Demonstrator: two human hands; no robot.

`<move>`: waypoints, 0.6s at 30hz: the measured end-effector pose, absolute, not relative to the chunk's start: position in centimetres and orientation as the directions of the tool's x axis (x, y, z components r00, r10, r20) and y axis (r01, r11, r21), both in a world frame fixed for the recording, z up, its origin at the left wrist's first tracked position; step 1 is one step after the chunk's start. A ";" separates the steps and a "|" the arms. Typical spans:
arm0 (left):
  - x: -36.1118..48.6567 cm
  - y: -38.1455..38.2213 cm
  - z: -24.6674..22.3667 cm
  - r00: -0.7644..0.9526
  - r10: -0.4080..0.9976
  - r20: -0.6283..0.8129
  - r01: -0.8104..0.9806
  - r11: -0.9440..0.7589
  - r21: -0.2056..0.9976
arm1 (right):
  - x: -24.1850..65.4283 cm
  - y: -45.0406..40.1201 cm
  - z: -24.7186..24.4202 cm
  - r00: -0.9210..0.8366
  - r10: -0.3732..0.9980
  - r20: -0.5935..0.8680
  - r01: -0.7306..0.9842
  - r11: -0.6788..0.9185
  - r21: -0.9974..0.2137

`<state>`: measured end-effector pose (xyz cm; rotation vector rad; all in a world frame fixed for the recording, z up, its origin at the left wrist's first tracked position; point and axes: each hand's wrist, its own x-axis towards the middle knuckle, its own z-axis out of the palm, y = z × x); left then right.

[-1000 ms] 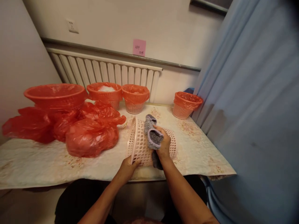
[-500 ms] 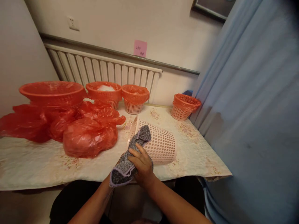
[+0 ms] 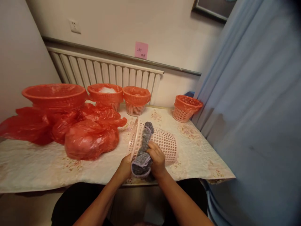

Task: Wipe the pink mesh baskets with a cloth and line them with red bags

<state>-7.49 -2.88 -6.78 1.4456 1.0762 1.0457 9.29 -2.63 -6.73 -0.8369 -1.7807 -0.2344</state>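
A pale pink perforated plastic wastebasket [image 3: 168,146] lies on its side near the table's front edge, its mouth turned left. My left hand [image 3: 125,168] is at the rim of the mouth and grips it, with the fingertips hidden. In my right hand [image 3: 157,158] a grey cleaning cloth [image 3: 144,146] with a lilac edge is bunched up. The fingers are closed round the cloth, which lies against the near side of the wastebasket, close to the rim.
Red plastic bags [image 3: 91,138] lie in a heap on the left. Behind them stand a wide red-lined basin [image 3: 55,94] and two red-lined baskets [image 3: 135,108]. Another lined basket [image 3: 182,114] stands at the back right, beside a blue curtain [image 3: 246,94]. A flowered cloth covers the table [image 3: 211,157].
My right hand has moved a little right and up with the cloth, which is now more bunched and upright. My left hand, mostly covered before, now shows at the wastebasket's rim.
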 end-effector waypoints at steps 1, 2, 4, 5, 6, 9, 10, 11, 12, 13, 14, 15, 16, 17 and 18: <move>-7.5 -2.8 -7.0 0.235 0.970 0.058 0.089 -0.080 0.993 | 10.7 -2.6 -7.0 -0.125 0.455 0.882 0.665 0.698 -0.266; -7.5 -2.7 -7.2 0.232 0.971 0.049 0.081 -0.070 0.994 | 12.2 -2.6 -7.3 -0.088 0.488 0.868 0.693 0.656 -0.299; -7.6 -2.6 -7.4 0.210 0.977 0.036 0.072 -0.052 0.996 | 15.5 -2.6 -8.2 0.031 0.550 0.834 0.742 0.547 -0.388; -7.6 -2.6 -7.5 0.197 0.980 0.036 0.073 -0.051 0.996 | 17.0 -2.7 -8.6 0.105 0.555 0.825 0.762 0.489 -0.425; -7.6 -2.6 -7.4 0.190 0.981 0.033 0.077 -0.049 0.996 | 18.4 -2.8 -9.0 0.174 0.555 0.814 0.771 0.437 -0.463; -7.4 -2.6 -7.2 0.186 0.982 0.015 0.096 -0.033 0.995 | 20.8 -3.1 -9.6 0.325 0.543 0.774 0.761 0.335 -0.555; -7.4 -2.7 -7.1 0.183 0.983 0.009 0.102 -0.028 0.994 | 20.8 -3.2 -9.5 0.352 0.539 0.765 0.752 0.324 -0.574; -7.3 -2.8 -7.1 0.179 0.984 0.003 0.108 -0.023 0.994 | 20.4 -3.2 -9.3 0.370 0.532 0.762 0.742 0.324 -0.587; -7.3 -2.8 -7.0 0.175 0.985 0.000 0.113 -0.020 0.993 | 19.6 -3.3 -9.0 0.378 0.523 0.764 0.733 0.335 -0.592; -7.3 -2.9 -7.0 0.176 0.984 -0.001 0.116 -0.020 0.993 | 18.4 -3.3 -8.7 0.374 0.516 0.770 0.723 0.358 -0.591; -7.3 -3.0 -7.0 0.183 0.983 -0.001 0.117 -0.021 0.993 | 17.0 -3.3 -8.2 0.352 0.517 0.780 0.713 0.392 -0.581; -7.2 -3.1 -7.1 0.193 0.981 0.000 0.119 -0.023 0.993 | 15.3 -3.4 -7.7 0.314 0.519 0.795 0.701 0.438 -0.563; -7.2 -3.2 -7.1 0.199 0.980 -0.001 0.123 -0.023 0.992 | 13.5 -3.6 -7.2 0.244 0.534 0.810 0.686 0.495 -0.533; -7.2 -3.3 -7.1 0.199 0.980 -0.003 0.128 -0.023 0.991 | 11.7 -3.8 -6.7 0.151 0.537 0.830 0.662 0.569 -0.488; -7.2 -3.4 -7.1 0.190 0.982 -0.005 0.136 -0.021 0.991 | 10.0 -4.0 -6.2 0.050 0.525 0.850 0.633 0.641 -0.434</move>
